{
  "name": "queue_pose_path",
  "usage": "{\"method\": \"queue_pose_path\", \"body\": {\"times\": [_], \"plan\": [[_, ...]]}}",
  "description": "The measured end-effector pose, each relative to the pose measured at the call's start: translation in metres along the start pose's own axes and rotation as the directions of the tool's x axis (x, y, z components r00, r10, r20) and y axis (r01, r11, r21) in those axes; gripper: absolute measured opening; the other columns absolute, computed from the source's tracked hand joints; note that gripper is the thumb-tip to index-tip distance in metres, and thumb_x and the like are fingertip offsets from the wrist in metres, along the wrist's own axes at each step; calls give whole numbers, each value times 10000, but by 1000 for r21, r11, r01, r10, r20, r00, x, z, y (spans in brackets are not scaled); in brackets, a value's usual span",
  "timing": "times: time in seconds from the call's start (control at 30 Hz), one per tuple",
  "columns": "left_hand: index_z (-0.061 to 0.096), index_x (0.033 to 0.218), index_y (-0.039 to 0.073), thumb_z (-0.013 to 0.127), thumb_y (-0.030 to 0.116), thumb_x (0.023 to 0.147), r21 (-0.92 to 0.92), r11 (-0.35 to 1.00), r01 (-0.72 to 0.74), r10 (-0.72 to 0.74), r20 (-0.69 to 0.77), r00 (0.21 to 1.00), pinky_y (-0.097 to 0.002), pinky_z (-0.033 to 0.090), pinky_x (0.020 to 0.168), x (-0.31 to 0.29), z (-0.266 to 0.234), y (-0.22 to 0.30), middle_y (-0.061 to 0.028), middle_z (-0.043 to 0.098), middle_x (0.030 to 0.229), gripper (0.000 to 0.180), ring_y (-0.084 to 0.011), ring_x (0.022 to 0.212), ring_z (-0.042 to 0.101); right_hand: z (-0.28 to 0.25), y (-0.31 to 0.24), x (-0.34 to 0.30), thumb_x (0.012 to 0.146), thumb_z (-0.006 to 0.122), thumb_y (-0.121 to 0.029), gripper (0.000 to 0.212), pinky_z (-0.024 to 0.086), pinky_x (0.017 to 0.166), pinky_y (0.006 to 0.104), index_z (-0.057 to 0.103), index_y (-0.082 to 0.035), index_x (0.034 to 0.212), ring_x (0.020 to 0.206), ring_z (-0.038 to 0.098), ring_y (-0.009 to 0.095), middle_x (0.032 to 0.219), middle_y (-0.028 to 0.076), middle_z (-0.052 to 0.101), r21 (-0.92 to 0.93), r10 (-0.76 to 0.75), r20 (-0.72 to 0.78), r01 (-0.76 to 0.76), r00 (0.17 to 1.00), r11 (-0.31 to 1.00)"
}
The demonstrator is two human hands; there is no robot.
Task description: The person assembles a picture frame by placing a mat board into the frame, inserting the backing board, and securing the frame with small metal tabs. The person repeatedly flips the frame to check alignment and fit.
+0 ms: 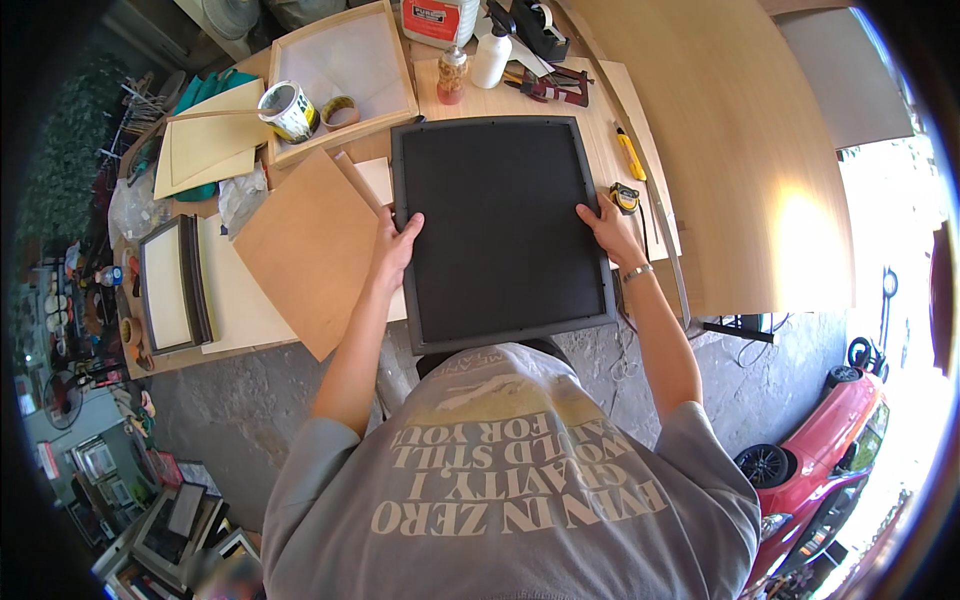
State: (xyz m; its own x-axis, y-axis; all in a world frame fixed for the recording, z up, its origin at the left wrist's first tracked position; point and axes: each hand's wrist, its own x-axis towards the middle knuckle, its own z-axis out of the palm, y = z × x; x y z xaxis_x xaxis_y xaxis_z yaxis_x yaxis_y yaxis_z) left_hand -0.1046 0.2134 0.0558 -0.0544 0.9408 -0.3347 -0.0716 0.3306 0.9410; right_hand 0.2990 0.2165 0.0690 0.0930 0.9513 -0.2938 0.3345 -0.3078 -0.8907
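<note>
Between my hands is a black picture frame (500,225) with a flat dark panel set inside its raised border. My left hand (400,240) grips its left edge, thumb on the face of the border. On the opposite edge my right hand (608,230) has hold of it in the same way; the fingers of both hands are hidden beneath. The frame's near edge overhangs the table front, close to my body. A brown board (305,250) lies by my left hand, and a yellow-and-black tape measure (624,197) sits just beyond my right hand.
A light wooden tray-like frame (345,65) holds an open paint can (290,112) and a tape roll (340,113). Behind stand a white spray bottle (491,58) and a glass bottle (452,76). A yellow cutter (630,153) and a long metal ruler (668,235) lie right. Another frame (190,280) rests left.
</note>
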Motion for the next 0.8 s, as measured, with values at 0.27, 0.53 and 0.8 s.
{"method": "queue_pose_path", "body": {"times": [0.27, 0.53, 0.8], "plan": [[488, 1216, -24, 764, 310, 961, 236, 971, 24, 35, -244, 969, -369, 507, 865, 28, 54, -54, -128, 611, 1078, 502, -210, 957, 598, -3, 67, 64, 974, 717, -375, 774, 434, 1102, 393, 403, 92, 1505, 1330, 544, 351, 1432, 292, 557, -311, 9, -88, -36, 996, 950], [485, 1198, -42, 711, 405, 980, 491, 868, 78, 77, -288, 955, -431, 511, 855, 72, 113, -58, -217, 622, 1034, 547, -349, 941, 627, -33, 98, 118, 1002, 632, -318, 611, 441, 1065, 528, 426, 46, 1448, 1260, 476, 534, 1326, 343, 490, -467, -131, -131, 56, 983, 883], [532, 1269, -99, 611, 588, 975, 910, 391, 140, -33, -138, 990, -501, 504, 1011, 109, 134, -20, -340, 653, 1220, 752, -447, 1187, 633, -48, 108, 135, 970, 652, -215, 573, 404, 1036, 542, 432, 70, 1416, 1155, 469, 484, 1263, 321, 471, -622, -248, -191, 78, 950, 779]]}}
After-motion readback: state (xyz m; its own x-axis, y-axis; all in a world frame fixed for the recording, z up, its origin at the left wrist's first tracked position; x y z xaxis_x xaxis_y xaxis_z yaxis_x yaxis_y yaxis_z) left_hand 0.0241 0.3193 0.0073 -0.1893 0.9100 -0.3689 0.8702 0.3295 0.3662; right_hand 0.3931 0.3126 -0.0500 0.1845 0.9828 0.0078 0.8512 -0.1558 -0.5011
